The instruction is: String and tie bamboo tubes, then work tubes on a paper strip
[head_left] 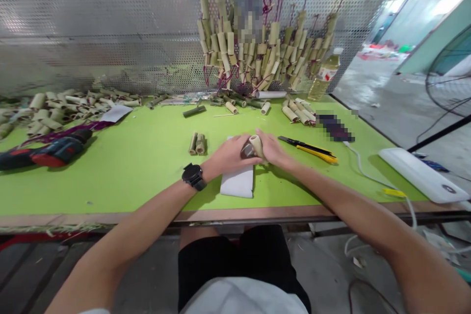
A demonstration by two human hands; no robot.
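My left hand (230,153) and my right hand (273,149) meet at the middle of the green table (140,167). Both are closed round a short bamboo tube (255,145), held just above a white sheet (238,181) lying on the table. A dark piece shows between my left fingers and the tube; I cannot make out what it is. A black watch (194,176) is on my left wrist. Two short bamboo pieces (197,143) lie to the left of my hands.
A yellow-and-black utility knife (309,148) lies right of my hands. A cordless drill (47,152) sits far left, loose bamboo tubes (55,110) behind it. Strung bamboo bundles (257,49) hang on the perforated wall, a bottle (324,76) beside them. A white device (419,174) lies at the right edge.
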